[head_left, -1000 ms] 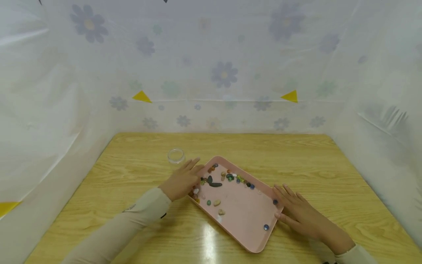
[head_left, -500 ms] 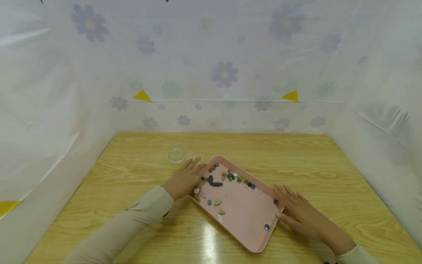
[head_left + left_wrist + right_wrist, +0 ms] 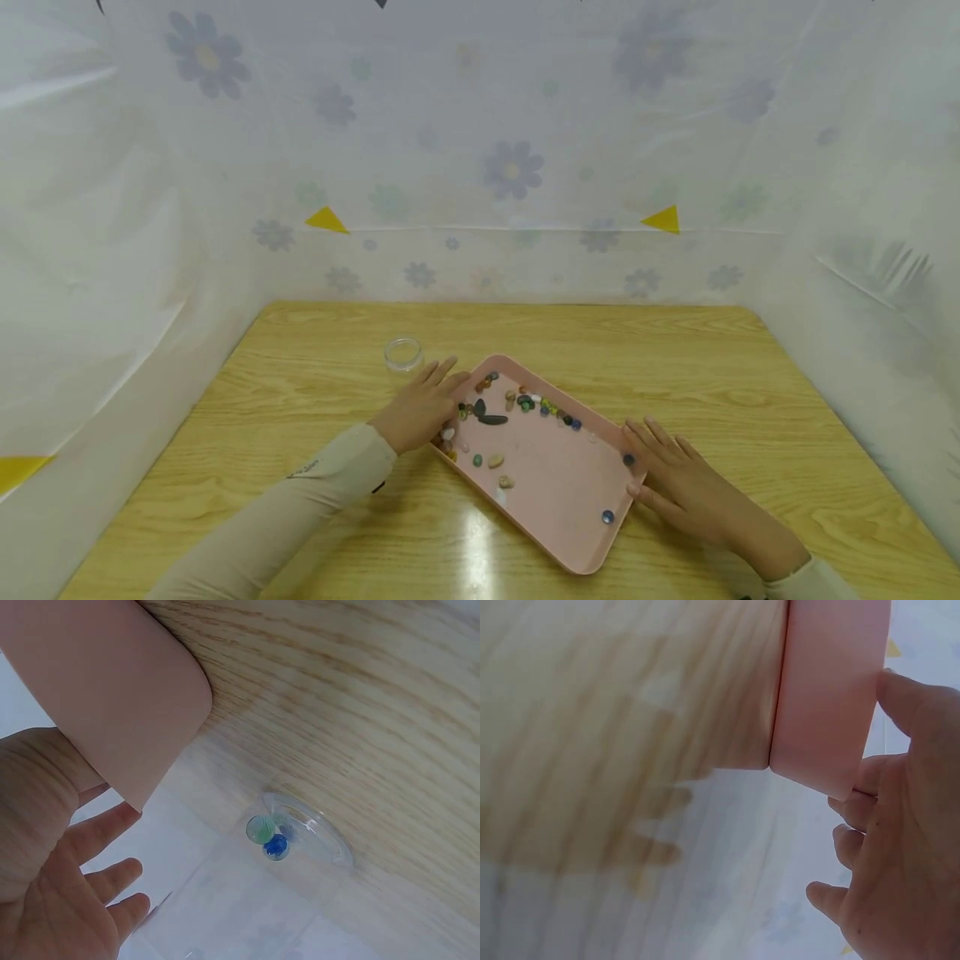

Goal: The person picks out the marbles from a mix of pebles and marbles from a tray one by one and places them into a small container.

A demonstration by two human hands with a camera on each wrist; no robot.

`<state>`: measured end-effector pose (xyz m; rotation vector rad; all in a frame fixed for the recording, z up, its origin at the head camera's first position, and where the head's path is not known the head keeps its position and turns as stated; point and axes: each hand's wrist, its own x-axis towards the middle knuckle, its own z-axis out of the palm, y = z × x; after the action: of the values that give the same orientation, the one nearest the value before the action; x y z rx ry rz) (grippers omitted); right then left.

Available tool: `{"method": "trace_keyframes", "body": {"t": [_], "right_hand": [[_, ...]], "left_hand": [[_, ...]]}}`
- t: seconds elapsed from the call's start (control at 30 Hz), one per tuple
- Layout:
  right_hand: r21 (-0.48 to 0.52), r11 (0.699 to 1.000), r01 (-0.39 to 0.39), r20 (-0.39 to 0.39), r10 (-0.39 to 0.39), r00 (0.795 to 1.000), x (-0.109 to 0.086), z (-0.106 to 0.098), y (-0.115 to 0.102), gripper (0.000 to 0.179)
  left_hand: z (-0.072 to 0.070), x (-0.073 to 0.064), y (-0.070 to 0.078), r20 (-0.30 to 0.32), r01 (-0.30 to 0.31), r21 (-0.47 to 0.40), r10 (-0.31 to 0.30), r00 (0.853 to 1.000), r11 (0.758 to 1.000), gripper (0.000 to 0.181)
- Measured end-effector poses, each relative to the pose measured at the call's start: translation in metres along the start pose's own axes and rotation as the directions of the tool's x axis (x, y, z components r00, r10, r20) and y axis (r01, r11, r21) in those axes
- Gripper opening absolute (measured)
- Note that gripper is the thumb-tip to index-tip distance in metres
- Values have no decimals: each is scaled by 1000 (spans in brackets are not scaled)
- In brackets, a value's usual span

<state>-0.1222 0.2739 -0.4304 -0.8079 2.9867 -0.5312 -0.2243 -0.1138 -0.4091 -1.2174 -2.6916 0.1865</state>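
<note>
A pink rectangular tray [image 3: 555, 500] lies slantwise on the wooden table, with small colourful stones and beads along its far and left sides. Two dark stones [image 3: 492, 420], some beige pebbles [image 3: 497, 461] and a blue bead [image 3: 608, 517] lie on its floor. My left hand [image 3: 416, 412] rests at the tray's left short side, fingers extended over the rim. At the opposite short side, my right hand [image 3: 686, 492] touches the rim with fingers spread and the thumb [image 3: 901, 694] on the edge. In the left wrist view, the tray's wall [image 3: 127, 697] hides part of the left hand.
A clear round container [image 3: 403, 354] stands on the table [image 3: 600, 350] just beyond the left hand. Green [image 3: 261, 829] and blue [image 3: 276, 847] marbles show at its base in the left wrist view. White flower-printed sheeting [image 3: 487, 125] encloses the table's back and sides.
</note>
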Motion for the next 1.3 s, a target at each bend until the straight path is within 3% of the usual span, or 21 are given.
{"method": "trace_keyframes", "body": {"t": [0.3, 0.5, 0.8, 0.97, 1.13, 1.3], "right_hand": [[-168, 981, 101, -49, -111, 993, 0, 2, -1, 63], [-162, 982, 91, -36, -98, 995, 0, 0, -4, 62], [-156, 983, 98, -38, -105, 994, -2, 0, -7, 62], [-172, 979, 113, -52, -124, 991, -2, 0, -6, 61], [-165, 979, 116, -56, -127, 990, -1, 0, -5, 61], [-165, 979, 121, -60, -132, 989, -2, 1, -3, 62]], "left_hand": [[0, 0, 1, 20, 1, -2, -1, 1000, 1000, 9], [0, -1, 1, 33, -5, 1, 5, 999, 1000, 10], [0, 0, 1, 4, -29, 92, 29, 1000, 995, 6], [-1, 2, 1, -45, -58, 136, 65, 997, 989, 8], [-8, 4, 1, -122, -71, 97, 83, 989, 993, 13], [-18, 9, -2, -269, -102, 70, 118, 956, 992, 11]]}}
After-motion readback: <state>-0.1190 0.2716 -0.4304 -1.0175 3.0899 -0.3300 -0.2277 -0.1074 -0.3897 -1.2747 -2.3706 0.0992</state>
